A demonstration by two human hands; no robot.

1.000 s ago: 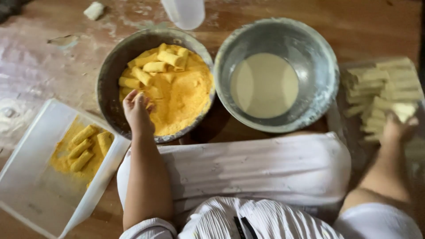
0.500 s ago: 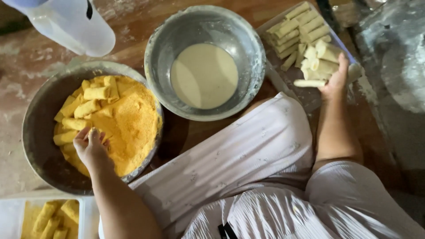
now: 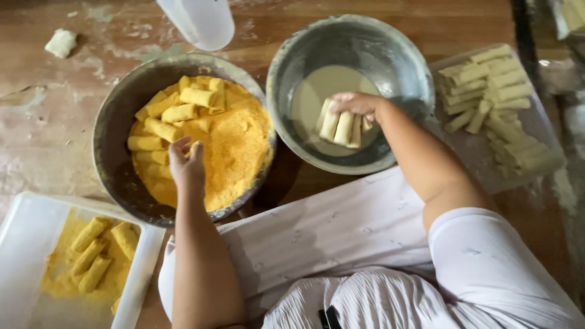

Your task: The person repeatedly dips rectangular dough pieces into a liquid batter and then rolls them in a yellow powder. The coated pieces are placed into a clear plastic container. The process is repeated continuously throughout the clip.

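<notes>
My left hand (image 3: 187, 166) rests in a dark metal bowl (image 3: 113, 125) of yellow crumbs, fingers curled around a crumb-coated roll; several coated rolls (image 3: 177, 113) lie at the bowl's far side. Over a grey metal bowl (image 3: 396, 67) of pale batter, my right hand (image 3: 359, 105) holds several pale uncoated rolls (image 3: 339, 127), lowered into the liquid. A heap of pale rolls (image 3: 493, 91) lies on a board at the right.
A white tray (image 3: 24, 244) at the lower left holds several coated rolls (image 3: 97, 253) on crumbs. A clear plastic jug (image 3: 204, 21) stands at the back. A dough scrap (image 3: 61, 42) lies far left. My lap, covered in white cloth (image 3: 341, 231), fills the foreground.
My right hand has moved from the pile of pale rolls on the right into the batter bowl, carrying several rolls. My left hand stays in the crumb bowl.
</notes>
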